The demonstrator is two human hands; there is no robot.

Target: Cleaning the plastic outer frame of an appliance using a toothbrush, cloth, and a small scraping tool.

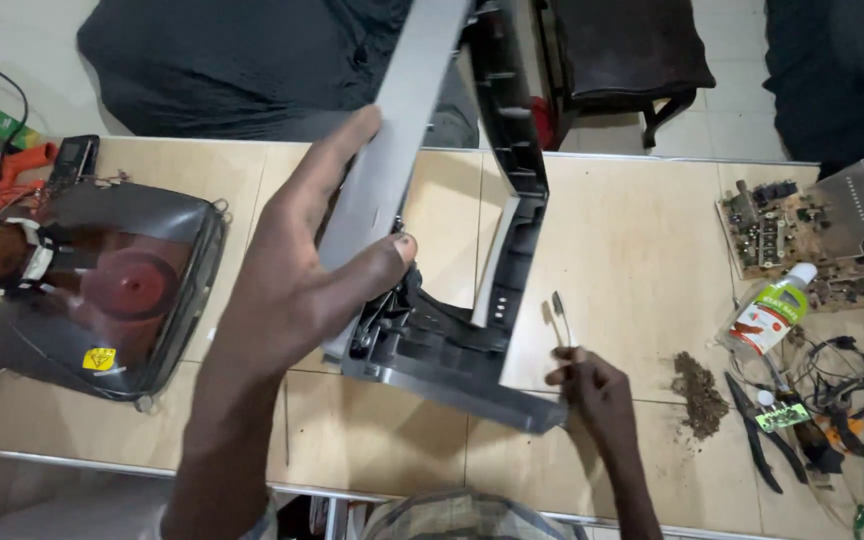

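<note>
Nearest the camera, the right hand [592,385] is closed in a pinch on a small toothbrush [559,318], bristle end up, just beside the lower right corner of a grey plastic television front frame [422,350]. The left hand [297,275] grips the left side bar of that frame, thumb hooked over its inner edge and fingers spread along the outer face, so the frame stands tilted on its bottom edge on the counter [612,240] rather than lying flat.

The frame is already an empty shell: no screen sits in it, and the pale counter shows through its opening. The picture tube [102,285] lies separately on the left of the counter, face down with its dark funnel and neck windings up. To the right of the brush a small heap of brown dust and debris [699,393] rests on the counter, which suggests that some cleaning is done. How much dirt remains in the ribbed inner side of the frame is hard to tell from this angle.

Farther right lie black pliers [755,432], a tangle of wires, and a small white and green bottle [774,310]. Beyond them, at the far right edge, sits a bare circuit board [812,230], also out of the casing. Nothing shows any reassembly begun.
</note>
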